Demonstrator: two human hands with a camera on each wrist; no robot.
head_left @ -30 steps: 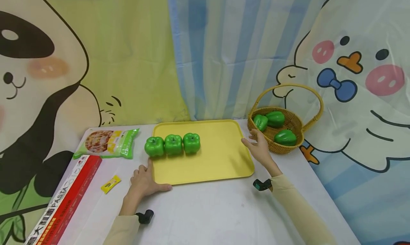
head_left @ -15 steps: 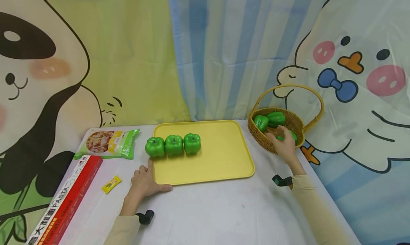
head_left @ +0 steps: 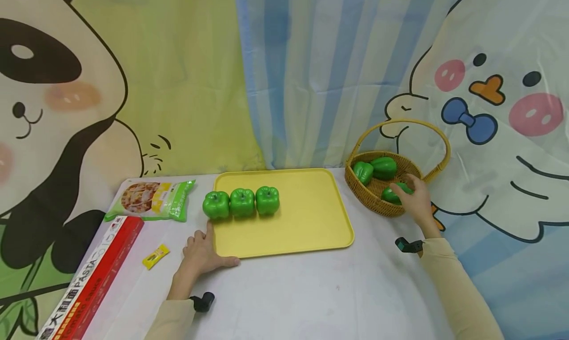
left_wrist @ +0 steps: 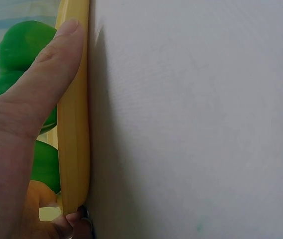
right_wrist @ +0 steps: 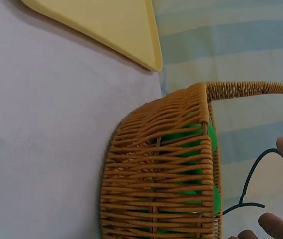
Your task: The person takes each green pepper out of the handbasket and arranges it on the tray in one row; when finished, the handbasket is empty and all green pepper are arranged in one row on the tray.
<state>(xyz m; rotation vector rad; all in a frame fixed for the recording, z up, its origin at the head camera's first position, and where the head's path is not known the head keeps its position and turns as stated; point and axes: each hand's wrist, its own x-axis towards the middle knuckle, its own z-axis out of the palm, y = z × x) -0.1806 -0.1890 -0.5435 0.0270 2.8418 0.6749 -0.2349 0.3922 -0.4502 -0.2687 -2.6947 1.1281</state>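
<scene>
My left hand (head_left: 201,253) holds the near left corner of a yellow tray (head_left: 306,206), its thumb lying along the front rim. In the left wrist view, the thumb (left_wrist: 51,74) presses that rim while the fingertips sit round the corner. Three green bell peppers (head_left: 242,202) stand in a row at the tray's left. My right hand (head_left: 414,199) is over the right side of a wicker basket (head_left: 369,195), thumb and fingers spread above a green pepper (head_left: 391,195). The right wrist view shows those fingers (right_wrist: 275,226) apart, above the basket's rim. Two more peppers (head_left: 383,167) lie at the basket's back.
A green-and-white food packet (head_left: 148,200) lies at the back left of the white table. Beside it are a long red pasta box (head_left: 95,276) and a small yellow sachet (head_left: 155,256). The basket's tall handle (head_left: 402,121) arches over it. Cartoon-printed curtains hang behind.
My right hand has moved right, from between the tray and basket to above the pepper at the basket's near right. The left hand has stayed at the tray corner.
</scene>
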